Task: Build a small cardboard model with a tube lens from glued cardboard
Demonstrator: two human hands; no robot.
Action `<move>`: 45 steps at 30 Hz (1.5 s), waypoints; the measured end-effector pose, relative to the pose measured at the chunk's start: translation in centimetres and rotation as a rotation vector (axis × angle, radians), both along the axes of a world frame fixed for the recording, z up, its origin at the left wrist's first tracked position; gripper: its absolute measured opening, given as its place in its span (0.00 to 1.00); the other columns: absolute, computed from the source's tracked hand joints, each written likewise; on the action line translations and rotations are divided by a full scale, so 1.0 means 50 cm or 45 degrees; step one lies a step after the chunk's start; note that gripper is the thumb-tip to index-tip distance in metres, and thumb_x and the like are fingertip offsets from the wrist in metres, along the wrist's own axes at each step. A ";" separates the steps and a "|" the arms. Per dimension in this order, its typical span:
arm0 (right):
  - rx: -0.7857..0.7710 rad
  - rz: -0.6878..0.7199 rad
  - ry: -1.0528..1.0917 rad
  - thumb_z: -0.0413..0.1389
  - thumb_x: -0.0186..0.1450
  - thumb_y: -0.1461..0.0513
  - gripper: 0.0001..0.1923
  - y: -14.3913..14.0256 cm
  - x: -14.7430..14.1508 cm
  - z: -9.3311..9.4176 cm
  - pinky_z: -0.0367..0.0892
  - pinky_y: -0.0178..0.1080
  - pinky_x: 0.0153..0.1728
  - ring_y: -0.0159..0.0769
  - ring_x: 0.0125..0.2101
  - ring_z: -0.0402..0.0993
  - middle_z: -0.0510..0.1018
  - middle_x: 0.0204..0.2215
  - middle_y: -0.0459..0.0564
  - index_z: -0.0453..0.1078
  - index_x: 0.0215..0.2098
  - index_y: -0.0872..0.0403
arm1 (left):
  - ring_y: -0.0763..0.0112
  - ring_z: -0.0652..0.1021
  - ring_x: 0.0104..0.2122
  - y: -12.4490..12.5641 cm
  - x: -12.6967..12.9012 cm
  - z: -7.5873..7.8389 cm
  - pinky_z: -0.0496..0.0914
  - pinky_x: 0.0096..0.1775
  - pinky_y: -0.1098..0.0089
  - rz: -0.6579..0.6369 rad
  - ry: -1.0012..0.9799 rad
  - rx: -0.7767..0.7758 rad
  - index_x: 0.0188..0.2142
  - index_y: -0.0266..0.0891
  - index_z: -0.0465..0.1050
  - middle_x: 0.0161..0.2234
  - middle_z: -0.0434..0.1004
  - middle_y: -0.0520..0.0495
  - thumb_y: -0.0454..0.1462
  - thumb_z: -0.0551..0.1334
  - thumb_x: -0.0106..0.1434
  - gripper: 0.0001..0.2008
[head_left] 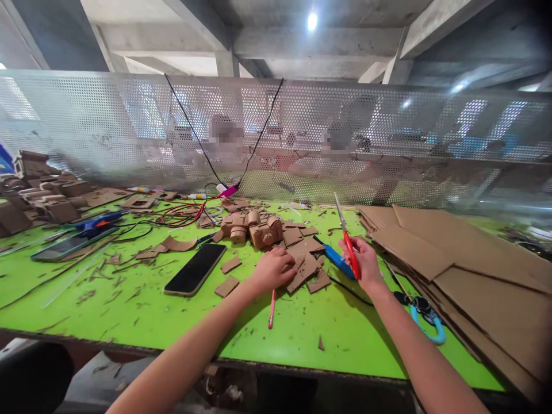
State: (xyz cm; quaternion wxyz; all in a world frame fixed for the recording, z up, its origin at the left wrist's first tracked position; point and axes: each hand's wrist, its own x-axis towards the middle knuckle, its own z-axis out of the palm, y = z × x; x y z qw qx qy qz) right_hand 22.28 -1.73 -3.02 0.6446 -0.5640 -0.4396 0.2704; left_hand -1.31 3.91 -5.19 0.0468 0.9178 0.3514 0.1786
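Note:
My right hand [364, 261] is closed around the red handle of a utility knife [352, 256], whose long thin blade points up and away from me. Below that hand lies a blue-handled tool [337, 260], partly covered. My left hand [275, 269] rests over loose cardboard pieces [307, 270] with its fingers loosely bent and spread, touching the nearest ones; whether it pinches any is not clear. A pink pencil [272, 310] sticks out from under this hand. Just beyond are two camera-shaped cardboard models [265, 231], side by side.
A black phone [195, 269] lies left of my left hand. Stacked cardboard sheets [487, 287] cover the right side, with cyan-handled scissors [426, 322] beside them. A blue glue gun [101, 223], red cables [183, 214] and more cardboard models [56, 195] are at left. A perforated metal screen [302, 132] stands behind.

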 end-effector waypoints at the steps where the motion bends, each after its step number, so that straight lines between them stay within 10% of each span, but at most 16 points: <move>1: 0.005 0.051 0.076 0.65 0.45 0.47 0.24 -0.004 -0.002 0.005 0.57 0.30 0.14 0.24 0.14 0.59 0.67 0.16 0.39 0.67 0.31 0.54 | 0.64 0.72 0.39 -0.002 0.001 0.000 0.66 0.39 0.67 -0.001 0.002 -0.003 0.39 0.40 0.75 0.37 0.73 0.44 0.44 0.54 0.64 0.14; 15: -0.057 0.142 0.453 0.68 0.46 0.52 0.22 0.014 -0.004 -0.024 0.58 0.28 0.10 0.26 0.13 0.62 0.65 0.14 0.36 0.62 0.29 0.50 | 0.67 0.74 0.35 -0.027 0.018 0.016 0.67 0.39 0.69 -0.316 -0.229 -0.257 0.36 0.39 0.76 0.33 0.75 0.46 0.46 0.52 0.66 0.18; 23: -0.104 0.158 0.436 0.67 0.44 0.47 0.26 0.011 -0.016 -0.022 0.54 0.29 0.09 0.28 0.12 0.64 0.64 0.12 0.36 0.63 0.32 0.51 | 0.61 0.75 0.41 0.021 -0.031 0.033 0.67 0.38 0.68 0.320 -0.166 -0.162 0.43 0.40 0.71 0.39 0.77 0.44 0.40 0.54 0.63 0.12; 33: -0.107 0.317 0.376 0.65 0.47 0.46 0.25 0.007 -0.032 -0.035 0.55 0.28 0.11 0.26 0.13 0.62 0.67 0.15 0.37 0.62 0.32 0.51 | 0.65 0.74 0.31 0.043 -0.017 -0.012 0.66 0.31 0.70 0.123 -0.433 -0.633 0.33 0.36 0.71 0.30 0.75 0.48 0.45 0.62 0.56 0.14; 39: -0.016 0.209 0.424 0.67 0.46 0.52 0.22 0.011 -0.029 -0.043 0.55 0.27 0.11 0.24 0.13 0.61 0.67 0.14 0.35 0.62 0.30 0.50 | 0.65 0.75 0.35 0.013 -0.024 0.039 0.66 0.36 0.69 0.274 -0.494 0.015 0.40 0.40 0.65 0.36 0.74 0.44 0.43 0.48 0.66 0.12; 42: -0.006 0.207 0.456 0.66 0.47 0.51 0.21 0.013 -0.028 -0.045 0.54 0.29 0.10 0.29 0.13 0.65 0.66 0.14 0.36 0.63 0.32 0.49 | 0.63 0.77 0.33 0.005 -0.028 0.047 0.65 0.34 0.69 0.218 -0.262 0.010 0.40 0.41 0.63 0.33 0.75 0.45 0.40 0.51 0.65 0.08; 45: 0.015 0.172 0.396 0.66 0.46 0.49 0.23 0.016 -0.027 -0.049 0.56 0.30 0.10 0.31 0.15 0.68 0.67 0.14 0.37 0.63 0.33 0.49 | 0.64 0.77 0.32 0.012 -0.027 0.039 0.66 0.33 0.69 0.305 -0.542 -0.111 0.41 0.41 0.60 0.31 0.75 0.47 0.39 0.51 0.65 0.07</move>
